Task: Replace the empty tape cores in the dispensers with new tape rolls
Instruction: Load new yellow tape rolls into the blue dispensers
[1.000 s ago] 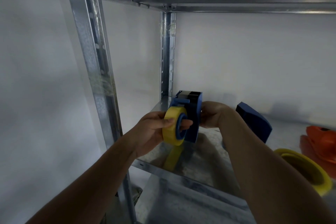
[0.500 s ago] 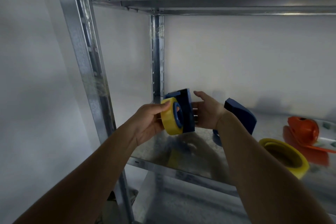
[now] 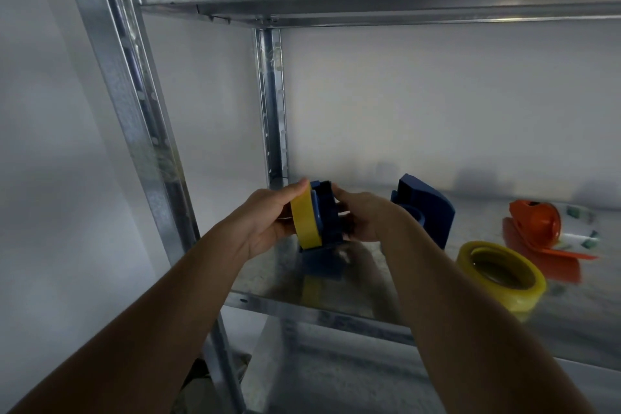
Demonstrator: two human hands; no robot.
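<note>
A blue tape dispenser [image 3: 327,212] is held just above the metal shelf [image 3: 268,282], near its left end. My left hand [image 3: 268,218] grips a yellow tape roll [image 3: 304,222] and presses it against the dispenser's left side. My right hand [image 3: 363,215] holds the dispenser from the right. A second blue dispenser [image 3: 425,207] stands on the shelf just behind my right wrist. A larger yellow tape roll [image 3: 500,270] lies flat on the shelf at the right.
An orange dispenser [image 3: 537,228] lies at the far right of the shelf, with small items behind it. Steel uprights [image 3: 141,131] frame the left side, and another shelf [image 3: 369,7] runs overhead. A white wall stands behind.
Both hands have lowered the blue dispenser and the yellow roll closer to the shelf. The dispenser has turned edge-on to me, and my right hand has closed around it.
</note>
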